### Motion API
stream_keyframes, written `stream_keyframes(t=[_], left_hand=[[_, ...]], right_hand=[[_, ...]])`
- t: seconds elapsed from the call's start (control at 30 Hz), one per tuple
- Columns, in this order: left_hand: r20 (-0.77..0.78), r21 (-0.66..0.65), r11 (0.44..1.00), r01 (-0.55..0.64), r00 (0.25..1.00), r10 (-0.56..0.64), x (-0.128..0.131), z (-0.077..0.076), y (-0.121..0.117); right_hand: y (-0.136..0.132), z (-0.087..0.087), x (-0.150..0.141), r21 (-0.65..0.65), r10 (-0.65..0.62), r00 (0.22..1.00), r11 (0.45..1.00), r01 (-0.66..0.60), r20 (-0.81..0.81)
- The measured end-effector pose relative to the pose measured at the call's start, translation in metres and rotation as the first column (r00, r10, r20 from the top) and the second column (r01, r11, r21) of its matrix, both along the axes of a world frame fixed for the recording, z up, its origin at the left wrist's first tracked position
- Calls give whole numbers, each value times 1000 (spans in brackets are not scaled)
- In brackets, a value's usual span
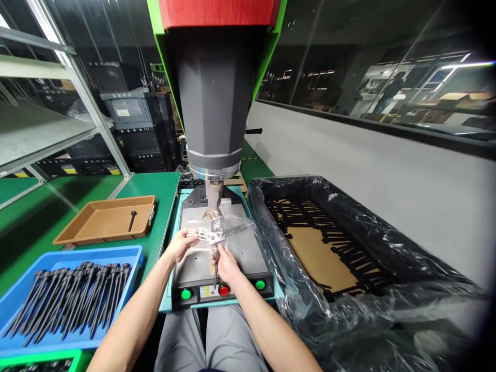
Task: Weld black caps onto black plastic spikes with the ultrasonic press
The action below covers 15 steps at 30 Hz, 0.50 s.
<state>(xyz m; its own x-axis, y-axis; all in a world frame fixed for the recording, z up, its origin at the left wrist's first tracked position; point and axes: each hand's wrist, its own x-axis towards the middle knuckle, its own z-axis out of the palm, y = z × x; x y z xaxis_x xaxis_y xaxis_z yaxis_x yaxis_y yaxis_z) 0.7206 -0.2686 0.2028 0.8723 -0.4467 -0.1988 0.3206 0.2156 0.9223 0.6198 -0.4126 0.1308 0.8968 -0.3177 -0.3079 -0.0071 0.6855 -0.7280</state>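
Below the machine's metal tip (214, 195), a small silvery metal fixture (214, 236) sits on the grey metal plate (248, 258). My left hand (180, 246) is closed at the fixture's left end, thumb and fingers pinching it there. A thin black rod (216, 274) is in my right hand (227, 264), just in front of the fixture. The rod points down towards me, and its upper end is at the fixture, where fingers and metal partly hide it. Clear plastic film (242, 226) lies around the fixture's right side.
Left, a blue tray (134, 253) holds many black rods with thick heads. Behind it, a brown tray (104, 235) has one black rod (132, 220). At right stands a plastic-lined box (321, 186) with black rods on cardboard. Green buttons (186, 294) and a red button (223, 291) line the machine's front.
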Motion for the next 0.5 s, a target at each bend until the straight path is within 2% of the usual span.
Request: stream_keyframes(t=[0.07, 0.1, 0.2, 0.27, 0.33, 0.43, 0.5], left_hand=[[6, -39, 999, 27, 1000, -27, -1, 8, 2], [12, -69, 997, 37, 999, -37, -1, 12, 2], [35, -164, 985, 57, 998, -52, 0, 22, 0], [50, -197, 979, 52, 998, -43, 0, 27, -3], [56, -208, 977, 42, 998, -32, 0, 30, -8], [59, -228, 973, 31, 998, -18, -3, 31, -16], [66, -249, 968, 20, 998, -3, -4, 29, -20]], right_hand=[[-16, 6, 7, -135, -93, 994, 986, 101, 59], [-25, 10, 10, -233, -134, 987, 960, 152, 93], [-58, 29, 22, -519, -166, 971, 822, 233, 173], [-78, 43, 32, -636, -146, 969, 733, 242, 200], [-95, 56, 43, -700, -138, 965, 666, 258, 224], [-108, 62, 53, -713, -160, 955, 637, 292, 248], [-109, 57, 55, -680, -156, 961, 680, 273, 230]])
